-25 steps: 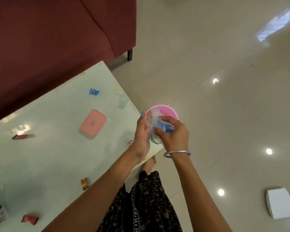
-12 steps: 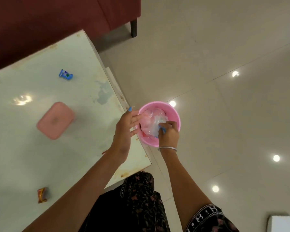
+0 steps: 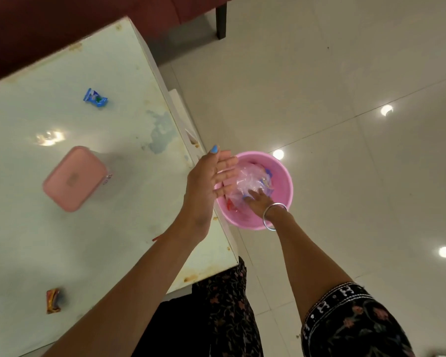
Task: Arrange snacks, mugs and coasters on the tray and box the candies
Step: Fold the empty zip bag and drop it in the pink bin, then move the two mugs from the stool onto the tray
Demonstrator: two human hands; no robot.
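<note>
Right hand (image 3: pixel 258 202) down in pink bin (image 3: pixel 283 186) on floor, fingers spread on clear plastic bag (image 3: pixel 250 181); left hand (image 3: pixel 211 173) open flat at bin's 9 o'clock rim. Bench (image 3: pixel 129 202): pink lidded box (image 3: pixel 74 179), blue candy (image 3: pixel 95 98) at its 12 o'clock, orange candy (image 3: pixel 53 300) at 6

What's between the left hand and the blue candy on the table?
Nothing visible. The left hand is open at the table's edge beside the pink bin; bare tabletop lies between it and the blue candy. The pink box sits off that line, nearer the person.
</note>
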